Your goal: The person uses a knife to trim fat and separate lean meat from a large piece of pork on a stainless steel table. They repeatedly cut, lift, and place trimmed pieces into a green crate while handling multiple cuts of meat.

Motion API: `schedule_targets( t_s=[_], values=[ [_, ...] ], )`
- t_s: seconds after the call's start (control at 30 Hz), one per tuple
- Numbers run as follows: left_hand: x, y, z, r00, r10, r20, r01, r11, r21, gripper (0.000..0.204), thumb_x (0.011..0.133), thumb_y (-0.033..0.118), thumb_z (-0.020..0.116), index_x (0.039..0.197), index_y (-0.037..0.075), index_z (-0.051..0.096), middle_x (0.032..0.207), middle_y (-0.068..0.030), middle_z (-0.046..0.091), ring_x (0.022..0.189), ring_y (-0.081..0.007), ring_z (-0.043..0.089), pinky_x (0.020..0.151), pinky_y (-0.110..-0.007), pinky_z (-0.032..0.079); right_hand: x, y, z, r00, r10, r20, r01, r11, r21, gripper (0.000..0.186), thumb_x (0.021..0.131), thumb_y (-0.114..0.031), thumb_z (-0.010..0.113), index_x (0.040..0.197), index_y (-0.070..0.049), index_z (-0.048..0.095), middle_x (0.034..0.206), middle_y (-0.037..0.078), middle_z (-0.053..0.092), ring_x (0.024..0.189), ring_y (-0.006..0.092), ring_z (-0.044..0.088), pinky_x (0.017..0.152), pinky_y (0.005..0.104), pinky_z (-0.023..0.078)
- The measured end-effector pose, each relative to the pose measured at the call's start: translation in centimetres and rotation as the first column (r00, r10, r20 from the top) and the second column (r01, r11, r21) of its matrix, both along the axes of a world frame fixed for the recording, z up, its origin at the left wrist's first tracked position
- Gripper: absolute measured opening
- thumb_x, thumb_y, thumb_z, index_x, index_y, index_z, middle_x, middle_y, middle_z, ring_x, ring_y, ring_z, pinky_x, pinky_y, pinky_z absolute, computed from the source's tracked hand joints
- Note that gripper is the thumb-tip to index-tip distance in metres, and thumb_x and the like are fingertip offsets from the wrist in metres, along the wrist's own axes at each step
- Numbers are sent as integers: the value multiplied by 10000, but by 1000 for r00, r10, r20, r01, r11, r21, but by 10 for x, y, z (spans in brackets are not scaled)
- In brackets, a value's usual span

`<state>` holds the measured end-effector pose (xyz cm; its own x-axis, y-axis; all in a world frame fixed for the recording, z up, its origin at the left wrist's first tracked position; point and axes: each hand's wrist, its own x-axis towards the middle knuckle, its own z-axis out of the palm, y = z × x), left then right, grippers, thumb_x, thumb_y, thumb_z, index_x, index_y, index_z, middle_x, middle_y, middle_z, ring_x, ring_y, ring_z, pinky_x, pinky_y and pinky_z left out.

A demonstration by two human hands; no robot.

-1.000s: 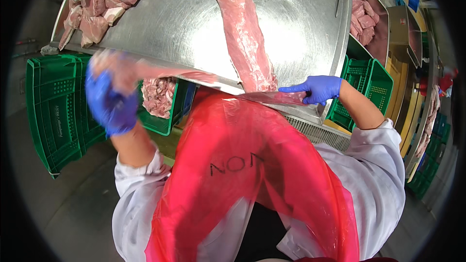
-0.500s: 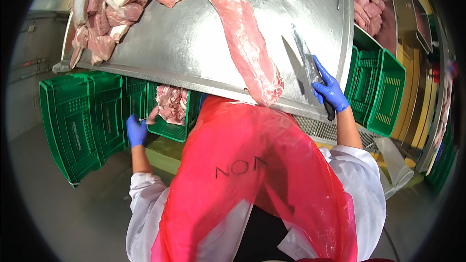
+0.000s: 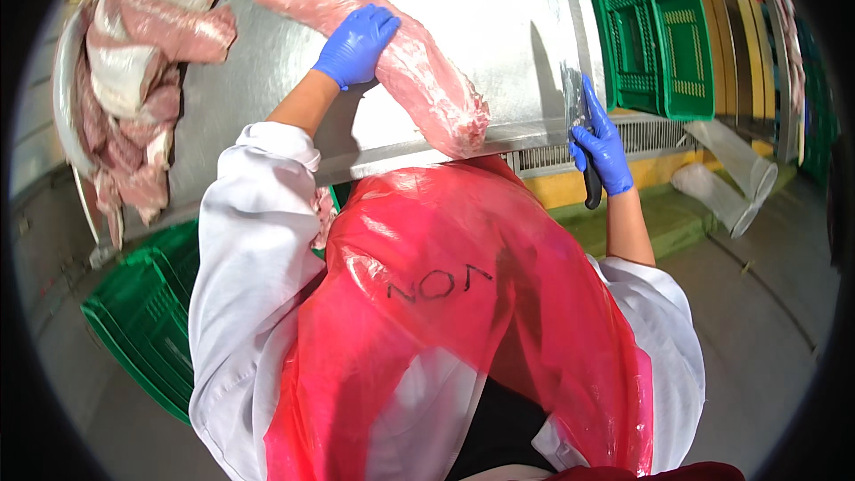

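Note:
A long pink piece of meat (image 3: pixel 436 93) lies diagonally across the steel worktop (image 3: pixel 503 27). My left hand (image 3: pixel 357 44), in a blue glove, grips the top of it near its middle, fingers together. My right hand (image 3: pixel 598 141), also gloved in blue, holds a knife (image 3: pixel 572 89) by its black handle at the worktop's right side, index finger along it, blade pointing away from me. A pile of meat pieces with white fat (image 3: pixel 125 80) covers the left side of the worktop.
Green crates stand beyond the worktop's right edge (image 3: pixel 677 44) and below at the left (image 3: pixel 134 321). More meat (image 3: pixel 322 218) shows beside the red apron (image 3: pixel 427 232). A metal grate (image 3: pixel 650 134) and clear plastic (image 3: pixel 739 178) lie at the right.
My left hand has come up from the crates at lower left onto the long meat. My right hand still holds the knife. The view has turned, shifting the worktop leftward in the picture.

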<state>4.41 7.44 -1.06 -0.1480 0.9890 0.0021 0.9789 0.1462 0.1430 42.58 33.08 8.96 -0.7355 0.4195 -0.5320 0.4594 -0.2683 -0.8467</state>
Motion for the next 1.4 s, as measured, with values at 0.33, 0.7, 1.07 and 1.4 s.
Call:
schedule_targets(
  t_s=[0.33, 0.7, 1.07, 1.4],
  values=[
    [-80, 115, 3, 738, 288, 611, 345, 617, -707, 595, 676, 248, 743, 1226, 25, 701, 1003, -252, 745, 920, -382, 721, 856, -442, 559, 92, -59, -4, 945, -326, -24, 323, 942, -88, 818, 973, -5, 557, 1670, -242, 203, 770, 34, 575, 579, 99, 557, 472, 230, 464],
    [-56, 18, 41, 954, -7, -298, 27, 998, 63, 808, 760, 426, 807, 1428, 66, 529, 1292, -232, 631, 1246, -405, 586, 1098, -487, 439, 118, -64, -16, 879, -472, 65, 476, 876, -81, 858, 938, -72, 616, 1670, -248, 206, 779, 25, 570, 564, 103, 528, 436, 230, 423],
    [-63, 105, 10, 980, 100, -170, -103, 995, -9, 992, 667, 375, 832, 1478, -23, 422, 1565, -286, 402, 1441, -466, 395, 1196, -584, 299, 70, 26, -5, 948, -301, -105, 290, 951, -112, 855, 939, -2, 559, 1672, -243, 191, 854, 42, 588, 595, 100, 535, 470, 230, 455],
    [56, 248, 5, 961, 130, 244, -151, 986, 70, 460, 807, 173, 724, 1207, 10, 568, 1033, -254, 694, 950, -422, 696, 818, -468, 573, 83, 38, -11, 930, -367, -35, 357, 919, -165, 873, 916, 3, 586, 1669, -217, 203, 986, 63, 608, 606, 94, 539, 468, 230, 478]
  ],
)
